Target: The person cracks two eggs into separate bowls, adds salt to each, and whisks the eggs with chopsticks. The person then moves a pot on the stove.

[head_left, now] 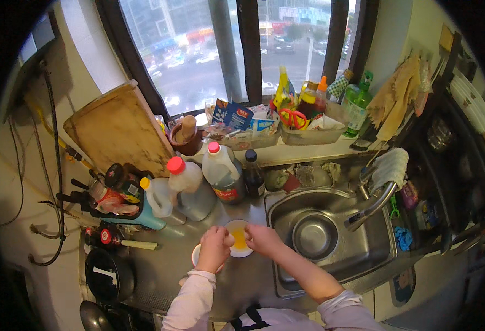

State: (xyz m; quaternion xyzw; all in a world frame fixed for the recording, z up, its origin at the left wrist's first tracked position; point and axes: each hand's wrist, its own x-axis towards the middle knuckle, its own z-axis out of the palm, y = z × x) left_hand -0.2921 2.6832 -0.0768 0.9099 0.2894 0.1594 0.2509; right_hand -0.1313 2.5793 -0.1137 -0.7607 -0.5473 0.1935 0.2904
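Note:
A white bowl (pixel 235 223) stands on the metal counter between my hands, with yellow liquid that looks like raw egg (pixel 238 240) in it. My left hand (pixel 215 247) is closed at the bowl's left side. A rounded, pale brown shape shows by its fingertips, too small to tell from a finger. Across the bowl, my right hand (pixel 261 240) has its fingers pinched together at the right rim; what they hold, if anything, is hidden. A second white bowl (pixel 196 256) is partly covered by my left hand and wrist. Beside that wrist, a small brownish thing (pixel 183 281) peeks out.
Behind the bowls stand large red-capped bottles (pixel 221 171), a dark bottle (pixel 253 175) and a yellow-capped jug (pixel 159 198). To the right is a steel sink (pixel 363 267) with a round metal basin (pixel 315 236) and a faucet (pixel 374 207). A black pot (pixel 109 276) sits at left.

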